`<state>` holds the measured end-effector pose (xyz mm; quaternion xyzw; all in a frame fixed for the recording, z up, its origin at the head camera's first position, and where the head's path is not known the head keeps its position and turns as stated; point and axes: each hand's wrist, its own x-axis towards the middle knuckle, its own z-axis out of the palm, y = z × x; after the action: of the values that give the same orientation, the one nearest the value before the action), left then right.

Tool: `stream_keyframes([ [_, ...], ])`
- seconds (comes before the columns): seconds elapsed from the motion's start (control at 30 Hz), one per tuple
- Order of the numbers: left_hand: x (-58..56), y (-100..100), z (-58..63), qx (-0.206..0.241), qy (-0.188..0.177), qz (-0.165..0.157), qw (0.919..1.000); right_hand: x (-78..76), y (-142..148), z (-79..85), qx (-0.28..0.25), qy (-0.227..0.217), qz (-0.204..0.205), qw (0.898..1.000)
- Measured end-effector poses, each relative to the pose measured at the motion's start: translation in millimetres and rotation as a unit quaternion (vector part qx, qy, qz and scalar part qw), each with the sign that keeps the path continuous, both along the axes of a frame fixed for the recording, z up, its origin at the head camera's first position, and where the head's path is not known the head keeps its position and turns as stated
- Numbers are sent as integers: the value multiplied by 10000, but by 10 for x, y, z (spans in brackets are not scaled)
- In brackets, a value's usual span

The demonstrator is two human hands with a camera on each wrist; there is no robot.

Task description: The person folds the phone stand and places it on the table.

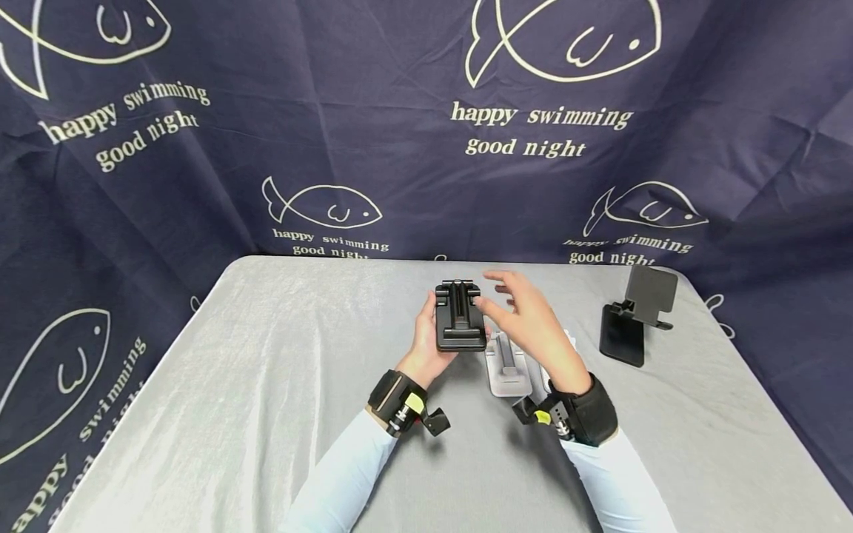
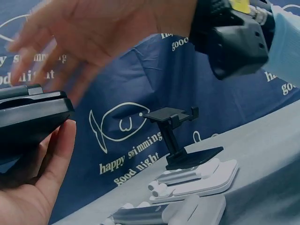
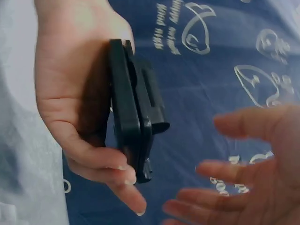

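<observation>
A black folding phone stand point(image 1: 461, 329), folded flat, is held above the table in my left hand point(image 1: 428, 346). The right wrist view shows that hand's fingers point(image 3: 101, 154) curled round the edge of the stand point(image 3: 126, 98). My right hand point(image 1: 531, 320) hovers just to the right of it with spread, slightly bent fingers and nothing gripped. In the left wrist view the right hand point(image 2: 105, 35) is blurred above the stand point(image 2: 35, 115). Below the hands, a white folded phone stand point(image 1: 509, 376) lies on the table.
Another white stand point(image 2: 211, 180) lies beside the first, mostly hidden by my right arm in the head view. Farther right, an unfolded black phone stand point(image 1: 623, 337) stands upright on the grey cloth-covered table point(image 1: 286, 385). A dark blue curtain point(image 1: 413, 133) hangs behind.
</observation>
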<state>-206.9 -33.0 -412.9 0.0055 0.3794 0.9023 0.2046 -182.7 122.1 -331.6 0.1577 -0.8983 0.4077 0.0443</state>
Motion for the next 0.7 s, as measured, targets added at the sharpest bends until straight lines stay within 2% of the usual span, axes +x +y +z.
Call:
stream_keyframes([
  [0.07,9,0,12,-122,85,33,9999,-36,28,-33,-215,-392,-213,9988],
  [0.13,17,3,19,-258,90,89,9996,-70,44,-93,-404,-790,-256,9957],
  [0.3,32,11,22,-618,2,259,9978,-123,36,-224,-881,-1456,-86,9854],
  [0.5,17,-15,32,-1182,264,378,9919,-159,23,-285,-1226,-1622,-66,9791],
  [0.6,-13,-82,58,-1691,597,347,9832,-178,35,-311,-1460,-1728,-88,9740],
  [0.7,-53,-185,112,-2135,857,122,9731,-196,50,-335,-1649,-1801,-124,9697],
])
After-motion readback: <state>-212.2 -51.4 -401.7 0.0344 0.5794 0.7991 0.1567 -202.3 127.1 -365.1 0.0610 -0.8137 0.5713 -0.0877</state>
